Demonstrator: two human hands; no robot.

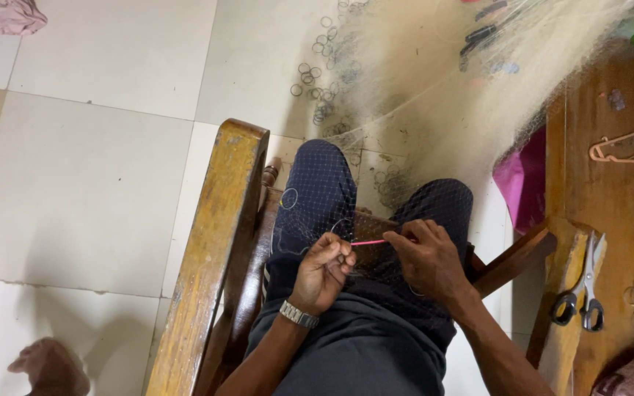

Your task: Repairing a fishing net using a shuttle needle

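Note:
I sit in a wooden chair with a fine pale fishing net (434,81) draped over my knees and spreading out across the floor. My left hand (323,270), with a metal watch on its wrist, pinches the net mesh and the end of a thin pink netting needle (368,242). My right hand (428,260) grips the other end of that needle together with the net threads. Both hands work close together above my lap. Small metal rings (317,70) hang along the net's edge on the floor.
The chair's left armrest (210,249) runs beside my left arm. Scissors (581,293) lie on the right armrest. A wooden table (610,183) at the right holds a pink hanger (621,155) and loose rings. A magenta bag (522,183) sits beside it. The floor is tiled.

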